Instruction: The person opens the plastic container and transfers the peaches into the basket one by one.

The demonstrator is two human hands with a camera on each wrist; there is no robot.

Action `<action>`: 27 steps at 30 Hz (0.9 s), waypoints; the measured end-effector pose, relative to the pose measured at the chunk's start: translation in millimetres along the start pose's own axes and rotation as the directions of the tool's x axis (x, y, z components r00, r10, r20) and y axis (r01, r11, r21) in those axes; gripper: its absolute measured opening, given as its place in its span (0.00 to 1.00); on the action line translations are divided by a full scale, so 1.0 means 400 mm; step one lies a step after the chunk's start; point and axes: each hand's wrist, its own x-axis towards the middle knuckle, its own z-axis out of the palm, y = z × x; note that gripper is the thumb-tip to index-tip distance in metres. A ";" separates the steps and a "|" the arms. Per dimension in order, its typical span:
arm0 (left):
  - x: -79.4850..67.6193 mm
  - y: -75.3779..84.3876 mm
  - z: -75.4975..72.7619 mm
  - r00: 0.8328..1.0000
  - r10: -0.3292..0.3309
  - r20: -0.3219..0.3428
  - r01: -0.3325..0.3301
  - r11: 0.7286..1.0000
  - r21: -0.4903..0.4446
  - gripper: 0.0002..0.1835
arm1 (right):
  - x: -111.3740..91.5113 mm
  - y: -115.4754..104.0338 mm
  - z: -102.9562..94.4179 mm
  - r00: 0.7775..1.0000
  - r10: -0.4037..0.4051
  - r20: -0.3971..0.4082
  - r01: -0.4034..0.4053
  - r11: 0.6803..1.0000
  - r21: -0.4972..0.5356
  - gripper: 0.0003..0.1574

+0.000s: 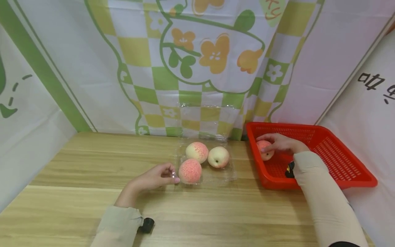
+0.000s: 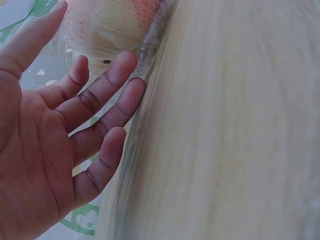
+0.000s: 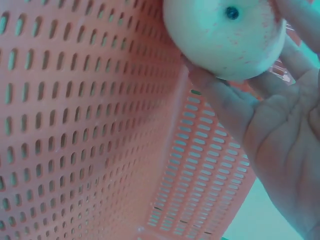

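My right hand (image 1: 279, 143) is inside the red basket (image 1: 311, 128), gripping a pink and cream peach (image 1: 264, 151) by the basket's left wall. In the right wrist view the fingers curl round that peach (image 3: 225, 40), its dark stem dimple facing the camera. At the middle of the table lies a clear plastic clamshell box (image 1: 216, 176) with its lid raised at the back. Three peaches sit in it: a speckled one (image 1: 196, 152), a paler one (image 1: 218, 157) and a pinker one (image 1: 190, 171). My left hand (image 1: 154, 176) is at the box's left front edge, fingers loosely bent, fingertips right at the plastic.
The wooden table (image 1: 92, 164) runs back to a patterned curtain (image 1: 172, 79). White fabric walls (image 1: 24, 144) stand at both sides. The basket takes up the table's right end, its perforated walls rising around the right hand.
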 end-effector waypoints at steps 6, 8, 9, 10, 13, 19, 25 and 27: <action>0.000 -0.002 0.003 1.000 -0.003 -0.002 0.003 1.000 0.003 0.17 | -0.021 -0.017 -0.013 0.997 -0.024 -0.067 0.022 0.999 -0.043 0.36; 0.000 -0.003 0.003 1.000 -0.005 0.000 0.005 1.000 0.004 0.17 | -0.028 -0.027 -0.019 0.995 -0.033 -0.097 0.029 0.999 -0.045 0.36; 0.000 -0.003 0.003 1.000 -0.004 0.002 0.004 1.000 0.005 0.17 | -0.031 -0.033 -0.022 0.993 -0.040 -0.113 0.035 0.998 -0.042 0.36; 0.000 -0.004 0.003 1.000 -0.009 0.003 0.009 1.000 0.005 0.17 | -0.035 -0.040 -0.025 0.991 -0.044 -0.126 0.040 0.999 -0.028 0.36; 0.000 -0.005 0.002 1.000 -0.011 0.008 0.011 1.000 0.007 0.17 | -0.042 -0.056 -0.038 0.982 -0.057 -0.180 0.060 0.998 0.010 0.37; 0.001 -0.007 0.001 1.000 0.010 0.018 -0.009 1.000 -0.004 0.16 | -0.058 -0.094 -0.056 0.960 -0.098 -0.262 0.119 0.991 0.067 0.37; 0.003 -0.010 0.002 1.000 -0.007 0.013 0.007 1.000 -0.002 0.15 | -0.071 -0.146 -0.048 0.923 -0.093 -0.373 0.194 0.951 0.242 0.35; 0.006 -0.011 0.002 1.000 -0.009 0.012 0.009 1.000 0.004 0.16 | -0.074 -0.163 -0.043 0.902 -0.111 -0.416 0.244 0.928 0.283 0.33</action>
